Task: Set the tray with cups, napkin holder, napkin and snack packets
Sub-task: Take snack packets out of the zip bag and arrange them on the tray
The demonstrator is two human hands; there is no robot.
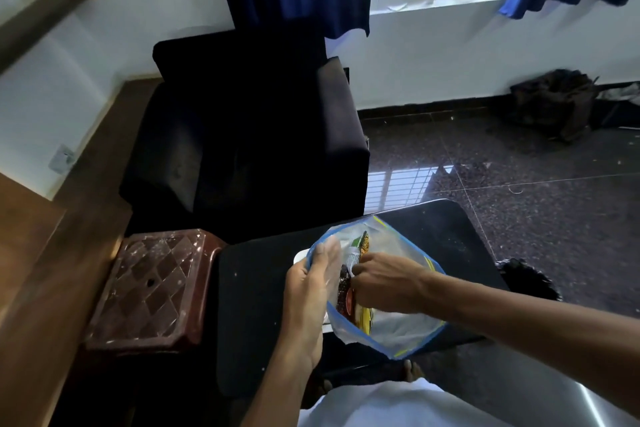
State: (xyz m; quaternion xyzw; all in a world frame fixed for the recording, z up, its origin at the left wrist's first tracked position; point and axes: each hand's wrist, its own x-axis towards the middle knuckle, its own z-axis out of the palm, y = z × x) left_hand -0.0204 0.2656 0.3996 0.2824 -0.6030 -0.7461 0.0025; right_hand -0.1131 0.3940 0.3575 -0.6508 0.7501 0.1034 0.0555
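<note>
A clear plastic zip bag (401, 326) with a blue rim lies open over the black table (263, 288). My left hand (311, 288) grips the bag's left rim and holds it open. My right hand (384, 279) reaches inside the bag, fingers closed on snack packets (362, 246) that are yellow, green and dark red. More packets (349, 302) lie deeper in the bag below my right hand. A white tray edge (298, 257) peeks out from under the bag at its upper left; the rest of the tray is hidden.
A dark armchair (242, 135) stands behind the table. A brown plastic stool (152, 288) sits to the table's left. Polished dark floor (519, 184) spreads to the right, with a dark bundle (554, 100) by the wall.
</note>
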